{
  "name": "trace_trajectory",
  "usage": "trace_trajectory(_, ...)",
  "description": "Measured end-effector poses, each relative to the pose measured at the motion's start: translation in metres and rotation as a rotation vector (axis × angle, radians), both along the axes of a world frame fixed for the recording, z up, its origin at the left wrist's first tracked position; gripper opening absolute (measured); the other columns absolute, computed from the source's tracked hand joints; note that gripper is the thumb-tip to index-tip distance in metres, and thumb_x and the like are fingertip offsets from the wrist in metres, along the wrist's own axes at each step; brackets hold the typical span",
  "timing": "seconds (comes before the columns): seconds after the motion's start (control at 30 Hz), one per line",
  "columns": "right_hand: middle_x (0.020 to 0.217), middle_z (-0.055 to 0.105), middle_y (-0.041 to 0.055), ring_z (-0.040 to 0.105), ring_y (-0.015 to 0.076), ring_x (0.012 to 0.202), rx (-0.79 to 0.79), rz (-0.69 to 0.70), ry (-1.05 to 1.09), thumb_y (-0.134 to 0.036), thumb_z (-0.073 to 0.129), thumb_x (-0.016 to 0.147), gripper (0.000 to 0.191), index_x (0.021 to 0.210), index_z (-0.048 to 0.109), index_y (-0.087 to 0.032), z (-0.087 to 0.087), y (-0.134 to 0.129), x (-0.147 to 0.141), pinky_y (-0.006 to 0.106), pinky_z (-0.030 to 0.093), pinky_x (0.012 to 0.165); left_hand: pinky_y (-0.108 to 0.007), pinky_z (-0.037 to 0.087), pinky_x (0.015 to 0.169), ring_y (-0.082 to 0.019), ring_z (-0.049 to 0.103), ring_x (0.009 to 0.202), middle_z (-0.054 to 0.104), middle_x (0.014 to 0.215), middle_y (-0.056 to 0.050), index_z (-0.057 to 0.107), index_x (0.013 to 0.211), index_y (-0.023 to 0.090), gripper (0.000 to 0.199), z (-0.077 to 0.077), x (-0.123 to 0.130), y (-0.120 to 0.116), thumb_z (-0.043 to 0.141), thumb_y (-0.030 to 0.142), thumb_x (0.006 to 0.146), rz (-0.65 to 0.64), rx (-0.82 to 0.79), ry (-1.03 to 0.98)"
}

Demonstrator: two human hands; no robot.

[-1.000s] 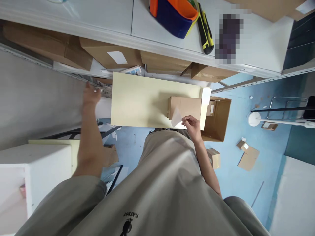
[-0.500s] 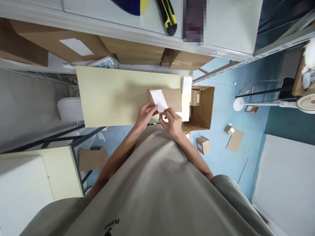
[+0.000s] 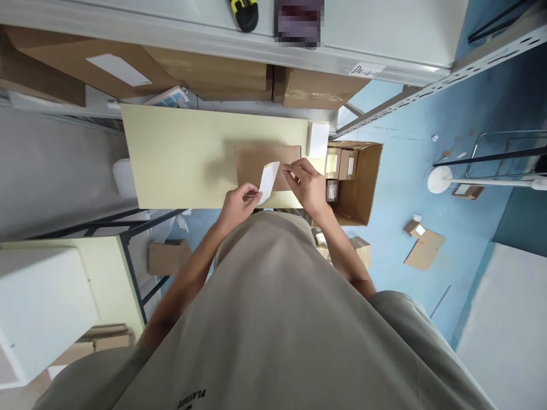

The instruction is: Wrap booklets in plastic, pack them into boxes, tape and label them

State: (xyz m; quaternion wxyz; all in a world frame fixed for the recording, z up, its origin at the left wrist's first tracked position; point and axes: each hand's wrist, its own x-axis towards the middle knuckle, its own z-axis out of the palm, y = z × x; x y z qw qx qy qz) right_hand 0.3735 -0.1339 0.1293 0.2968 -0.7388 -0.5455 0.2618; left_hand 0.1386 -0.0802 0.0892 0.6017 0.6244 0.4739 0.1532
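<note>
My left hand point(image 3: 240, 204) pinches the lower end of a white paper label point(image 3: 268, 181), which has a small yellow mark at its top. The label is held tilted over a brown cardboard box point(image 3: 250, 162) on the pale yellow table. My right hand point(image 3: 308, 183) is just right of the label's upper end, in front of the box's right part. Its thumb and forefinger come together in a pinch; whatever may be between them is too small to make out.
The pale yellow tabletop point(image 3: 171, 154) carries a stack of white labels point(image 3: 318, 140) at its right end. An open carton point(image 3: 368, 185) with several small boxes stands to the right. Above is a shelf edge point(image 3: 171, 42) with a yellow-black cutter point(image 3: 245, 14).
The label has left the box face and stands up in my left hand. My right hand has moved off it to the right. The view has shifted slightly.
</note>
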Motion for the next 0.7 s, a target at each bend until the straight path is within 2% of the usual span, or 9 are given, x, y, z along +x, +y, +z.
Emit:
trace_trajectory(0.13,0.119,0.071,0.0059,0.069,0.0186,0.083,-0.022,0.108,0.014,-0.043,0.055,0.112,0.029,0.115,0.08,-0.029,-0.01,0.003,0.02,0.032,0.053,0.075,-0.04,0.064,0.093,-0.026,0.078,0.096,0.08,0.101,-0.006,0.068,0.097,0.026,0.024,0.006,0.008,-0.012,0.069,0.05,0.095,-0.067,0.08,0.053)
trace_trajectory(0.27,0.12,0.07,0.0073,0.067,0.0178,0.081,-0.065,0.208,0.027,-0.041,0.055,0.112,0.028,0.108,0.077,-0.025,-0.019,0.0,0.027,0.032,0.051,0.073,-0.042,0.063,0.097,-0.026,0.078,0.098,0.08,0.102,-0.006,0.069,0.098,0.026,0.02,0.006,0.013,-0.023,0.07,0.045,0.095,-0.062,0.107,0.119)
trace_trajectory(0.37,0.12,0.071,0.0092,0.065,0.0174,0.078,-0.081,0.298,-0.009,-0.033,0.054,0.11,0.023,0.108,0.074,-0.021,-0.02,-0.008,0.025,0.032,0.049,0.07,-0.046,0.059,0.107,-0.028,0.074,0.117,0.077,0.121,-0.009,0.069,0.11,0.026,0.023,-0.003,0.016,-0.031,0.073,0.041,0.093,0.054,0.099,0.104)
trace_trajectory(0.43,0.117,0.072,0.0096,0.064,0.0173,0.075,-0.072,0.408,-0.062,-0.028,0.053,0.108,0.021,0.106,0.073,-0.02,-0.016,-0.019,0.018,0.033,0.047,0.067,-0.047,0.058,0.109,-0.028,0.068,0.131,0.07,0.139,-0.011,0.065,0.123,0.028,0.036,-0.011,0.016,-0.037,0.074,0.04,0.09,0.206,0.078,0.076)
trace_trajectory(0.5,0.115,0.073,0.0096,0.064,0.0178,0.075,-0.045,0.523,-0.097,-0.023,0.052,0.106,0.021,0.104,0.073,-0.02,-0.01,-0.035,0.007,0.033,0.047,0.066,-0.046,0.058,0.106,-0.028,0.066,0.134,0.066,0.145,-0.013,0.06,0.13,0.029,0.048,-0.017,0.014,-0.042,0.076,0.043,0.087,0.338,0.038,0.062)
trace_trajectory(0.6,0.112,0.074,0.0091,0.066,0.019,0.079,-0.01,0.603,-0.09,-0.017,0.05,0.105,0.023,0.102,0.072,-0.022,0.001,-0.059,-0.009,0.034,0.049,0.069,-0.043,0.06,0.1,-0.028,0.072,0.124,0.073,0.132,-0.014,0.06,0.127,0.026,0.053,-0.022,0.008,-0.047,0.078,0.052,0.085,0.39,-0.052,0.028)
trace_trajectory(0.7,0.111,0.074,0.0075,0.066,0.0186,0.079,-0.001,0.588,-0.057,-0.017,0.05,0.105,0.024,0.101,0.073,-0.024,0.009,-0.072,-0.016,0.034,0.051,0.071,-0.039,0.06,0.089,-0.028,0.075,0.111,0.079,0.116,-0.012,0.065,0.118,0.024,0.055,-0.023,0.004,-0.049,0.081,0.062,0.081,0.4,-0.136,0.001)
